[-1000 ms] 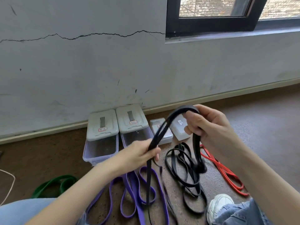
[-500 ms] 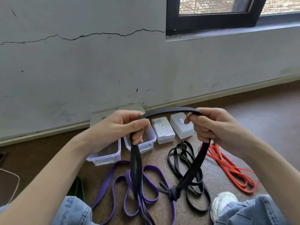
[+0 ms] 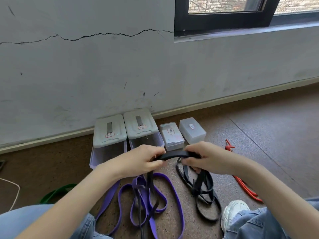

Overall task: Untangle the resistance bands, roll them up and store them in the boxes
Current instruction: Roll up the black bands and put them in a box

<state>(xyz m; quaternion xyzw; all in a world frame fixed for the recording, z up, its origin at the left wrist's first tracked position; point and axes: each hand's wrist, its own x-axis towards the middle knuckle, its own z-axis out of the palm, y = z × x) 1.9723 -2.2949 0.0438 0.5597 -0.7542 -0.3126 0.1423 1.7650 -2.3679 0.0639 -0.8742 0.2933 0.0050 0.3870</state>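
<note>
A black resistance band (image 3: 174, 155) arches between my two hands, low over the floor. My left hand (image 3: 143, 161) grips its left end and my right hand (image 3: 203, 158) grips its right end. Both strands hang down; the right one carries a knot (image 3: 196, 191) among a thinner black band (image 3: 208, 209) lying on the floor. A purple band (image 3: 165, 185) lies looped under my left hand. A red band (image 3: 245, 187) lies at the right, a green band (image 3: 57, 192) at the left. Two large lidded boxes (image 3: 110, 133) (image 3: 140, 125) and two small boxes (image 3: 171, 137) (image 3: 192, 130) stand by the wall.
The cracked grey wall (image 3: 103, 75) and its baseboard run behind the boxes. My knees in jeans frame the bottom, with a white shoe (image 3: 233, 213) at the lower right. A thin white cord (image 3: 13, 192) lies at the far left on the brown floor.
Both hands have dropped lower and come closer together, shortening the black arch between them. My left hand earlier slid up along the band to its top. The knot now hangs near the floor.
</note>
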